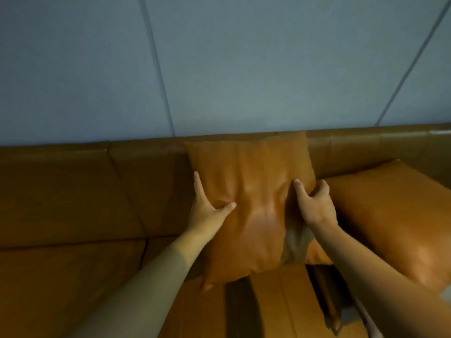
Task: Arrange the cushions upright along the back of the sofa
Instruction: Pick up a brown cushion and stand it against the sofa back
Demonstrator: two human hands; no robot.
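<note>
An orange-brown leather cushion [253,191] stands tilted against the back of the sofa [73,181], its top edge level with the backrest top. My left hand [207,211] grips its left edge, thumb pressed into the front face. My right hand [314,203] pinches its right edge, fingers curled behind it. A second cushion [395,215] of the same leather lies slanted on the seat to the right, touching or nearly touching the first one.
A pale blue-grey panelled wall [219,64] rises directly behind the sofa. The sofa seat [61,289] stretches to the left and front. A dark gap [319,289] between seat sections shows below the right arm.
</note>
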